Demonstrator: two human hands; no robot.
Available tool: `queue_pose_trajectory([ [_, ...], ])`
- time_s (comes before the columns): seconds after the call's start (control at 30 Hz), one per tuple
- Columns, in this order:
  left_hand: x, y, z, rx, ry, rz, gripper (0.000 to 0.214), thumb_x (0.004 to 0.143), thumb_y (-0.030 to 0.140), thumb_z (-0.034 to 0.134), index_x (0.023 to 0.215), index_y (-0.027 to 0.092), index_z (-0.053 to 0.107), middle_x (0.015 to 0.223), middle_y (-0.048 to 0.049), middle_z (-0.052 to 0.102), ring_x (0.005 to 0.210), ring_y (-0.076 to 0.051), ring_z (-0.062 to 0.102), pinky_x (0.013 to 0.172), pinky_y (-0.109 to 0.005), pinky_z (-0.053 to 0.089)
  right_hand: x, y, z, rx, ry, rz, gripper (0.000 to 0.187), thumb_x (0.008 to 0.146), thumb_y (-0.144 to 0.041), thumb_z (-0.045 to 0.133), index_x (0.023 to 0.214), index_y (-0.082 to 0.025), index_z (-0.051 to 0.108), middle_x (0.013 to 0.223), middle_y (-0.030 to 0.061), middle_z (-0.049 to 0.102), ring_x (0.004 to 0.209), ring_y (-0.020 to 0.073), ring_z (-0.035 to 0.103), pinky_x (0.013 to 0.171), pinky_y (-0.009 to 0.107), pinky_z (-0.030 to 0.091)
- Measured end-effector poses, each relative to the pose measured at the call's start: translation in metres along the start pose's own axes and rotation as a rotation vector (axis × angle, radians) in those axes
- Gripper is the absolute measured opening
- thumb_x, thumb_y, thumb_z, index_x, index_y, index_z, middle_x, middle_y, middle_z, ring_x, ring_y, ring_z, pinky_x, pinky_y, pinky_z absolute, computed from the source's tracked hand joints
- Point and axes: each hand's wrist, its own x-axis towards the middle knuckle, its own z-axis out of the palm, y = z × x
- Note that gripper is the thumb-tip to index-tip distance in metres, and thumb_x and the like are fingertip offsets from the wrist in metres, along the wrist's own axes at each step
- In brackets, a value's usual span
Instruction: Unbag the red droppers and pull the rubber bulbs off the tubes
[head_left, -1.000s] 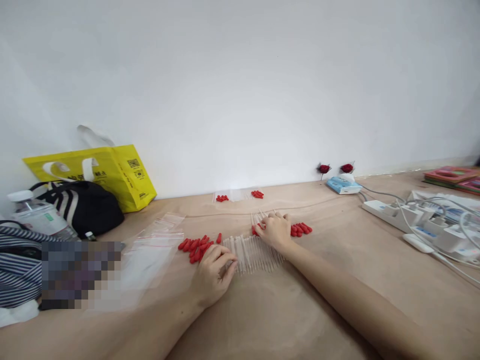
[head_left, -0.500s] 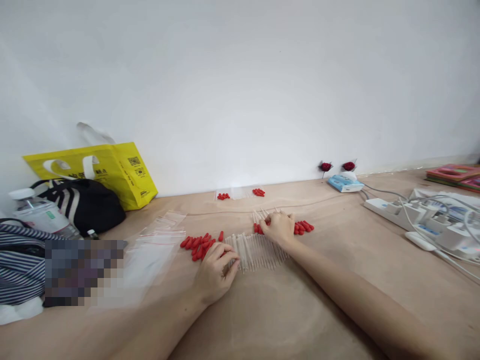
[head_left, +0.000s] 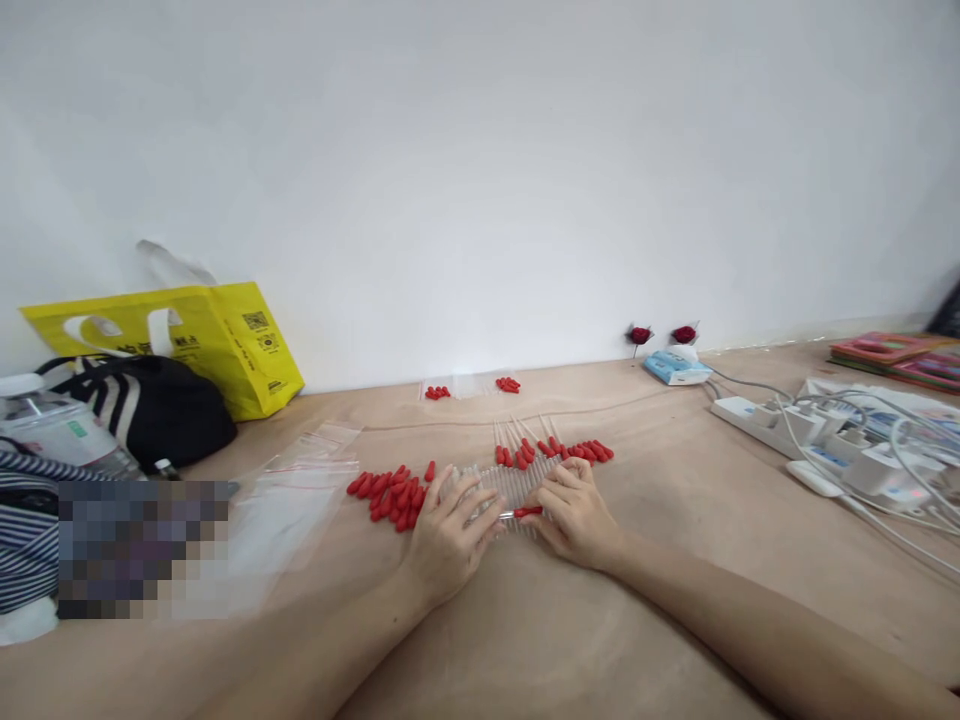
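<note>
Between my two hands a thin clear glass dropper tube [head_left: 507, 515] meets a red rubber bulb [head_left: 529, 511]. My left hand [head_left: 452, 530] pinches the tube, its other end hidden by the fingers. My right hand [head_left: 576, 512] is closed on the bulb from the right. Below and behind them lies a row of clear tubes [head_left: 517, 482] side by side. Loose red bulbs [head_left: 390, 497] are heaped left of my left hand. Beyond my right hand, several tubes tipped with red bulbs [head_left: 527, 449] lie beside more red bulbs [head_left: 594, 451].
Clear zip bags [head_left: 292, 510] lie at left, near a yellow bag [head_left: 247, 350], a black bag [head_left: 176, 410] and a plastic bottle [head_left: 67, 425]. Small bagged red bulbs [head_left: 508, 384] rest by the wall. At right are a tissue pack [head_left: 676, 367] and a power strip [head_left: 780, 425] with cables.
My right hand has come back toward me from the bulb-tipped tubes and now holds a red bulb against the tube in my left hand. The view has shifted slightly to the right.
</note>
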Motion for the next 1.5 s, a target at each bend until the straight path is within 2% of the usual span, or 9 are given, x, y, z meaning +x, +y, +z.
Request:
queue_pose_trajectory([
  [0.23,-0.001,0.002,0.000,-0.034,-0.025,-0.033,0.017,0.083,0.020,0.048,0.082,0.024,0.064,0.075,0.0011,0.069,0.086,-0.017,0.061,0.101,-0.052,0.022,0.001,-0.007,0.002,-0.005,0.034,-0.028,0.012,0.081,-0.029,0.051,0.083,-0.024,0.061,0.064,-0.0019,0.058,0.068,0.0126,0.043,0.078,0.035,0.023],
  [0.47,0.000,0.007,-0.001,-0.043,-0.006,-0.042,0.018,0.083,0.020,0.046,0.077,0.024,0.063,0.071,0.0036,0.069,0.082,-0.016,0.062,0.103,-0.050,0.016,-0.001,-0.008,0.002,0.019,0.035,-0.028,0.016,0.081,-0.027,0.049,0.075,-0.023,0.063,0.059,-0.0017,0.055,0.066,0.0128,0.041,0.079,0.036,0.023],
  [0.77,-0.011,-0.014,-0.010,-0.008,-0.020,-0.219,0.021,0.083,0.020,0.043,0.077,0.023,0.063,0.079,-0.0011,0.068,0.082,-0.018,0.058,0.089,-0.043,0.032,-0.007,0.011,-0.011,0.038,0.067,0.105,0.018,0.082,-0.026,0.047,0.076,-0.023,0.064,0.069,0.0000,0.061,0.068,0.0133,0.047,0.079,0.035,0.025],
  [0.87,-0.010,-0.016,-0.008,-0.076,-0.021,-0.308,0.022,0.084,0.022,0.040,0.078,0.020,0.061,0.080,-0.0040,0.064,0.079,-0.018,0.055,0.076,-0.035,0.039,-0.007,0.019,-0.010,0.044,0.115,0.253,0.018,0.082,-0.031,0.048,0.082,-0.025,0.065,0.078,0.0015,0.063,0.074,0.0144,0.050,0.078,0.034,0.025],
  [1.03,0.011,-0.028,-0.010,-0.320,-0.068,-0.558,0.022,0.083,0.023,0.036,0.082,0.018,0.057,0.079,-0.0036,0.060,0.078,-0.016,0.056,0.070,-0.029,0.044,0.000,0.049,-0.010,-0.012,0.180,0.694,0.023,0.080,-0.037,0.046,0.083,-0.024,0.065,0.081,0.0029,0.064,0.079,0.0180,0.053,0.077,0.034,0.025],
  [1.13,0.032,-0.037,-0.008,-0.428,-0.254,-0.741,0.021,0.080,0.026,0.039,0.082,0.018,0.059,0.079,-0.0019,0.063,0.074,-0.015,0.058,0.066,-0.026,0.044,0.009,0.074,-0.018,-0.025,0.118,0.985,0.027,0.078,-0.040,0.044,0.082,-0.023,0.064,0.082,0.0025,0.065,0.077,0.0191,0.055,0.077,0.035,0.026],
  [1.2,0.045,-0.040,-0.003,-0.460,-0.409,-0.823,0.019,0.077,0.026,0.043,0.080,0.017,0.060,0.075,-0.0008,0.065,0.067,-0.013,0.059,0.061,-0.023,0.044,0.015,0.089,-0.022,-0.023,-0.037,1.152,0.027,0.076,-0.041,0.045,0.078,-0.023,0.065,0.077,0.0018,0.066,0.074,0.0191,0.056,0.074,0.033,0.028],
  [1.37,0.066,-0.032,0.017,-0.363,-0.586,-0.859,0.021,0.068,0.020,0.052,0.087,0.014,0.059,0.057,0.0005,0.062,0.055,-0.014,0.058,0.052,-0.022,0.040,0.015,0.107,-0.026,-0.045,-0.146,1.224,0.025,0.069,-0.043,0.052,0.070,-0.022,0.066,0.064,0.0019,0.065,0.070,0.0207,0.057,0.070,0.033,0.031],
  [1.5,0.072,-0.025,0.024,-0.243,-0.685,-0.845,0.027,0.061,0.015,0.057,0.088,0.015,0.059,0.066,-0.0038,0.065,0.067,-0.019,0.061,0.057,-0.025,0.041,0.011,0.105,-0.024,-0.064,-0.202,1.212,0.023,0.066,-0.043,0.055,0.068,-0.023,0.067,0.060,0.0018,0.065,0.070,0.0209,0.058,0.071,0.034,0.032],
])
